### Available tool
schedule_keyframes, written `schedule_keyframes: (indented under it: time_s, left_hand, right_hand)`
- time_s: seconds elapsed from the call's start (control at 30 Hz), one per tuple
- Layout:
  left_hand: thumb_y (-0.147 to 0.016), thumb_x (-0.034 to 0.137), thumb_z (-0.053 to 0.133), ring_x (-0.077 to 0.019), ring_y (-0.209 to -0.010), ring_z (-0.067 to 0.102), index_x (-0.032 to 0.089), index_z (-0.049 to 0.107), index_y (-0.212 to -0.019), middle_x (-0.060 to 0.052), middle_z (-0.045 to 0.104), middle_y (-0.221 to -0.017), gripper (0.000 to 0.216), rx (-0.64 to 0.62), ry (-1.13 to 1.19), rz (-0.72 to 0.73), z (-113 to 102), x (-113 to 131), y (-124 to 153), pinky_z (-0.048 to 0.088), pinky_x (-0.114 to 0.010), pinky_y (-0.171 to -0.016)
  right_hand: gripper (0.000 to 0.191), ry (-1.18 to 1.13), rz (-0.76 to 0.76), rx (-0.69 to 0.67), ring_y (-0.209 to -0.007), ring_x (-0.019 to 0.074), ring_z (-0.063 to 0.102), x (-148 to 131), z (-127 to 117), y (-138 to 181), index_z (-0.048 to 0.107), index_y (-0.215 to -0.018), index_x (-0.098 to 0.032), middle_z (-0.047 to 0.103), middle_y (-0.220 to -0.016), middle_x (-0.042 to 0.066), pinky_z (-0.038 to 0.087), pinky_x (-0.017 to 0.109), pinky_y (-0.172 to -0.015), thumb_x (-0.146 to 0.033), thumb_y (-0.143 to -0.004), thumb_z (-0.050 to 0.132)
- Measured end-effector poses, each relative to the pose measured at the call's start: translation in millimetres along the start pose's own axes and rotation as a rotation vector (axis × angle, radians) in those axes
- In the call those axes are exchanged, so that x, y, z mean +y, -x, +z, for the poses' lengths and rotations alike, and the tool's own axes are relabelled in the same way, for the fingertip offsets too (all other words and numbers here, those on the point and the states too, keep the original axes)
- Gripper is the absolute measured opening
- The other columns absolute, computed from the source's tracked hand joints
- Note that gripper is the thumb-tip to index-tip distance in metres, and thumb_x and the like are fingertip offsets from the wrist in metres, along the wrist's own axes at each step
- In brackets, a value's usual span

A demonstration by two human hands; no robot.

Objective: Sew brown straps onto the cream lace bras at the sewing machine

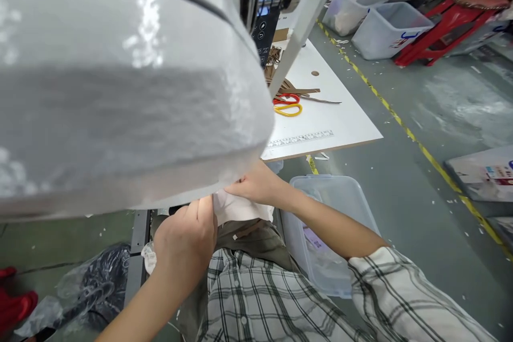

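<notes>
The big white head of a sewing machine [132, 107] fills the upper left and hides what lies under it. Just below its lower edge, a pale cream piece of fabric [242, 210] hangs over my lap. My left hand [186, 235] is closed at the fabric's left edge, its fingers curled and their tips partly hidden. On the other side, my right hand [262, 184] pinches the fabric's upper right part between thumb and fingers. Some of the right fingers disappear behind the machine head.
Scissors [294, 109] with red and yellow handles lie on the white tabletop [340, 117], beside brown strips [296, 90] and a printed ruler [300, 139]. A clear plastic bin [360, 208] stands below my right arm. Black plastic bags [106, 272] lie on the floor at left.
</notes>
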State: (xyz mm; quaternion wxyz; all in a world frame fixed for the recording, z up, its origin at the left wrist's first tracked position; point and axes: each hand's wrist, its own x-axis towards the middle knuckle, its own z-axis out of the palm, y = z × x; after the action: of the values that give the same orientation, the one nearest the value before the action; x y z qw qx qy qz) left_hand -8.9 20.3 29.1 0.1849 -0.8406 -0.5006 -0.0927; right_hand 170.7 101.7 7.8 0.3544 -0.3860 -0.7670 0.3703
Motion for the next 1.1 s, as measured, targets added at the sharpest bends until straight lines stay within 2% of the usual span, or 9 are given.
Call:
schedule_keyframes:
  time_s: [0.1,0.23,0.33,0.47,0.67,0.83,1.1]
  left_hand:
    - [-0.088,0.013,0.051,-0.0136,-0.042,0.044,0.016,0.059,-0.109,0.005,0.045,-0.048,0.023,-0.005,0.004,-0.001,-0.9,0.7,-0.8,0.020,-0.029,-0.043]
    - [-0.088,0.014,0.052,-0.0134,-0.040,0.041,0.016,0.058,-0.109,0.005,0.043,-0.047,0.021,0.001,-0.008,0.007,-1.2,1.3,-1.2,0.018,-0.029,-0.042]
    - [-0.088,0.015,0.053,-0.0136,-0.041,0.042,0.015,0.058,-0.109,0.005,0.044,-0.048,0.021,-0.001,-0.020,0.007,-0.7,2.0,-0.7,0.018,-0.029,-0.042]
    - [-0.089,0.015,0.053,-0.0138,-0.043,0.045,0.014,0.058,-0.107,0.005,0.046,-0.050,0.019,-0.008,-0.021,0.009,0.7,3.5,0.4,0.020,-0.029,-0.042]
    - [-0.090,0.016,0.052,-0.0131,-0.044,0.048,0.018,0.061,-0.102,0.003,0.052,-0.052,0.016,-0.017,-0.003,0.011,1.1,1.7,1.5,0.022,-0.029,-0.044]
    - [-0.091,0.017,0.049,-0.0143,-0.046,0.051,0.017,0.060,-0.111,0.003,0.053,-0.052,0.022,-0.041,0.006,-0.031,1.3,-2.4,6.4,0.020,-0.030,-0.044]
    - [-0.091,0.017,0.049,-0.0144,-0.045,0.052,0.017,0.061,-0.115,0.003,0.060,-0.055,0.027,-0.023,0.068,-0.067,5.1,-4.8,9.1,0.020,-0.029,-0.042]
  right_hand:
    - [0.029,-0.049,-0.017,-0.018,-0.105,0.0197,0.062,0.4,-2.7,-2.2,0.070,-0.103,-0.019,0.062,-0.123,0.006,0.051,0.033,-0.092,-0.016,-0.078,0.055]
    - [0.030,-0.057,-0.016,-0.024,-0.106,0.0197,0.063,1.5,-4.0,-1.3,0.070,-0.105,-0.019,0.061,-0.126,0.006,0.050,0.033,-0.093,-0.016,-0.079,0.055]
    - [0.028,-0.017,-0.001,-0.017,-0.099,0.0190,0.063,2.0,-3.7,-0.8,0.071,-0.101,-0.019,0.063,-0.121,0.005,0.052,0.030,-0.086,-0.016,-0.078,0.056]
    - [0.025,0.045,0.011,-0.016,-0.088,0.0185,0.061,1.9,-3.6,-1.0,0.071,-0.099,-0.020,0.065,-0.104,0.004,0.052,0.027,-0.074,-0.017,-0.079,0.057]
    - [0.025,0.071,-0.022,0.010,-0.079,0.0169,0.059,3.8,-3.9,0.6,0.071,-0.098,-0.020,0.063,-0.093,0.003,0.050,0.027,-0.069,-0.016,-0.079,0.056]
    - [0.025,0.044,-0.058,-0.015,-0.078,0.0153,0.058,7.6,0.2,2.0,0.070,-0.103,-0.018,0.063,-0.092,0.004,0.048,0.025,-0.069,-0.019,-0.081,0.057]
    - [0.031,-0.074,0.001,-0.015,-0.085,0.0146,0.057,11.0,0.4,7.2,0.068,-0.112,-0.019,0.063,-0.100,0.005,0.048,0.023,-0.065,-0.022,-0.083,0.056]
